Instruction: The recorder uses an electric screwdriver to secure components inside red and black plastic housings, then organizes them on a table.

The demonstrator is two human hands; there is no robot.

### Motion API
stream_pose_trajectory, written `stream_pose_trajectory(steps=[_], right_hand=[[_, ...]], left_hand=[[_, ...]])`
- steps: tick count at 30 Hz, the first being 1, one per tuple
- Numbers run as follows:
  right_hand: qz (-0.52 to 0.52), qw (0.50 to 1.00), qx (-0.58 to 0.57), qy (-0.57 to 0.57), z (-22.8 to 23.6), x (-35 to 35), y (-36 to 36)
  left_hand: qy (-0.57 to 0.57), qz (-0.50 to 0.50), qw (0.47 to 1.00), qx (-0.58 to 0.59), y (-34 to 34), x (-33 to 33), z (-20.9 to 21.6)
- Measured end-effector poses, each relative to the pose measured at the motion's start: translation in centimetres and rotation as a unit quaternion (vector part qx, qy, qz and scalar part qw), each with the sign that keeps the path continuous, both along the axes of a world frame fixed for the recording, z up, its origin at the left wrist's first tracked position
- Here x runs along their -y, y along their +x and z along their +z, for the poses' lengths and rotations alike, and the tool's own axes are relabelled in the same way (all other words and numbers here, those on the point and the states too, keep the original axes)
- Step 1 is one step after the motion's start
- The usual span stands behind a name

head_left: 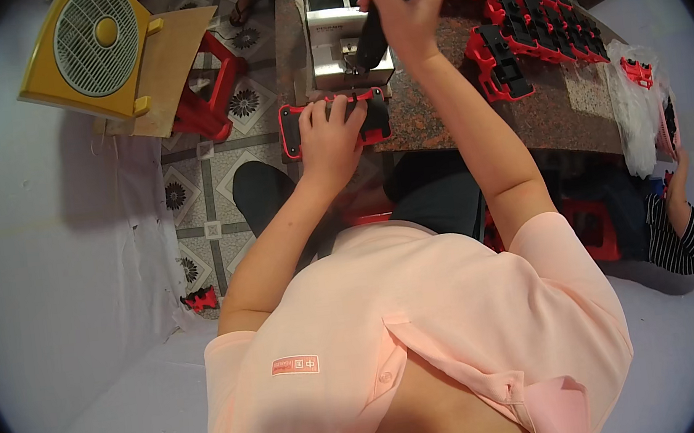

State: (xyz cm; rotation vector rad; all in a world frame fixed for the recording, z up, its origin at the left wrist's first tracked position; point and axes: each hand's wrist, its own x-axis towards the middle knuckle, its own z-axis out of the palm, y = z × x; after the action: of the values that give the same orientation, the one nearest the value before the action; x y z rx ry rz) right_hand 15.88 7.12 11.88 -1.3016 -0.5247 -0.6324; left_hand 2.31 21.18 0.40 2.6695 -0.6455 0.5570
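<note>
My left hand point(330, 138) rests over a red-rimmed black plastic housing point(293, 135) at the table's near edge, fingers curled across its top and gripping it. My right hand point(410, 24) is wrapped round a black electric screwdriver point(374, 43), tilted with its bit end down. The bit end is at the front of a silver box-shaped screw feeder point(331, 28), just beyond the housing. Whether a screw sits on the bit is too small to tell.
Rows of red-and-black housings point(525, 16) fill the table's right side, with one point(502, 65) nearer me. A clear plastic bag point(632, 115) hangs at the right edge. A yellow fan point(92, 40) and red stool point(215, 87) stand left. Another person in a striped shirt point(677, 237) sits right.
</note>
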Motion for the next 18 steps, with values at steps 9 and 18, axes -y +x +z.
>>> stream_pose_trajectory(steps=[9,18], right_hand=[[0.024,0.995,0.101,0.010,-1.4,-0.7,-2.0],[-0.016,0.996,0.086,-0.007,-3.2,-1.8,-1.2]], left_hand=[[0.000,0.009,1.000,0.001,0.0,0.1,-0.1],[0.011,0.004,1.000,-0.002,-0.3,-0.2,-0.1]])
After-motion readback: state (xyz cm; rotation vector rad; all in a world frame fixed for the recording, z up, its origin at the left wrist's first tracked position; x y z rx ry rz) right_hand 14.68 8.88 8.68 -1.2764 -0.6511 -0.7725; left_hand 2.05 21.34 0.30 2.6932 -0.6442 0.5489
